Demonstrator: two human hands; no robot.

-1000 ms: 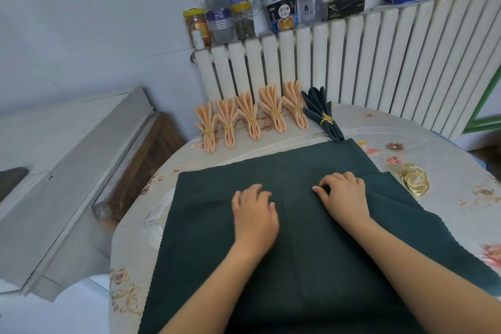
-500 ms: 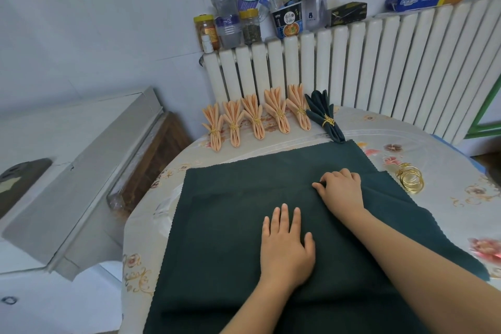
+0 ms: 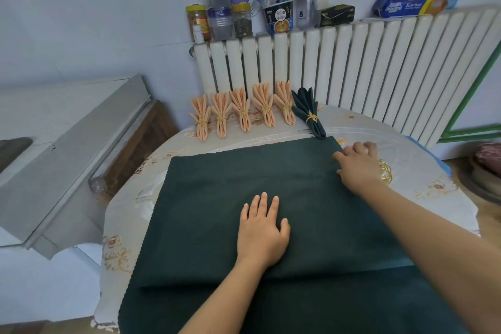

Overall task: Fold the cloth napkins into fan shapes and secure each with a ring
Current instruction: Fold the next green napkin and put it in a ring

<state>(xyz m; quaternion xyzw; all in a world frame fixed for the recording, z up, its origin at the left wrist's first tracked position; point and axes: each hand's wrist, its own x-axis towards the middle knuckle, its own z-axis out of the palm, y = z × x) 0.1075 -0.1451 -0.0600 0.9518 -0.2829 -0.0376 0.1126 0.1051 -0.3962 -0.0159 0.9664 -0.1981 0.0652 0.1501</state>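
A dark green napkin [image 3: 217, 198] lies spread on the round table [image 3: 360, 130], with a folded upper layer whose near edge crosses in front of me. My left hand [image 3: 261, 230] presses flat on that layer, fingers straight. At the layer's far right corner, my right hand [image 3: 357, 165] has its thumb on top and its fingers curled at the edge, gripping the cloth. Loose gold rings [image 3: 385, 172] lie just right of that hand, partly hidden by it. Along the table's back edge stand several peach fan napkins [image 3: 242, 111] and one dark green fan [image 3: 309, 114], each in a gold ring.
A white radiator [image 3: 352, 68] runs behind the table, with jars, bottles and boxes [image 3: 219, 16] on top. A grey cabinet [image 3: 67, 144] stands to the left. Another dark green cloth layer [image 3: 298, 306] lies under the napkin at the near edge.
My right hand slid right along the cloth to its far right corner. My left hand went from curled to flat and moved right and nearer. The head rose slightly.
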